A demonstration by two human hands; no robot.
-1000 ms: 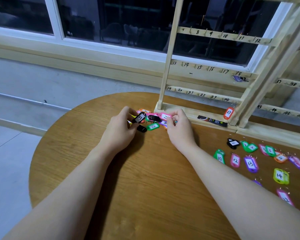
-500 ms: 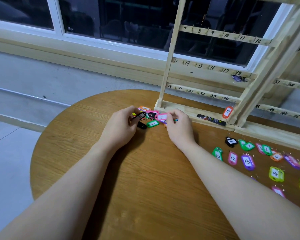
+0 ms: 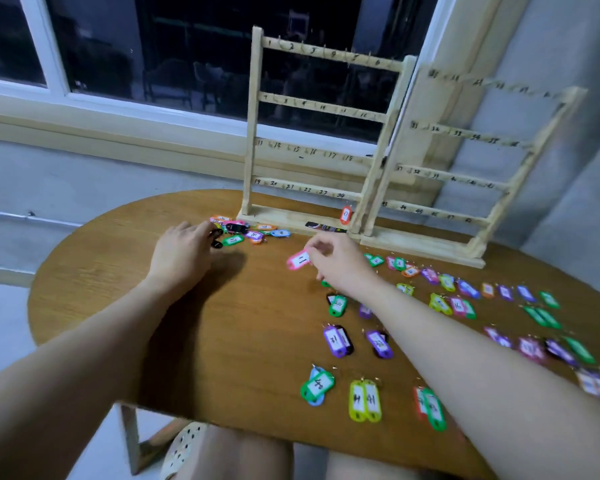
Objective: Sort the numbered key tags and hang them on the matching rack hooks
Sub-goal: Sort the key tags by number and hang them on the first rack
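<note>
The pink tag (image 3: 299,260) marked 11 had left the unsorted pile (image 3: 248,232) by the rack (image 3: 321,140), pinched in the right hand (image 3: 336,263) above the table (image 3: 201,341). The left hand (image 3: 181,252) rested at the pile, fingers curled on a black tag (image 3: 217,243); sorted tags (image 3: 465,296) lay to the right.

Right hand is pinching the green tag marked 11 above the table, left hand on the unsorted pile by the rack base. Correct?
Not quite: the tag marked 11 in the right hand is pink, not green, as the head view shows. The rest stands: it is pinched above the table, and the left hand rests at the unsorted pile by the rack base.
</note>
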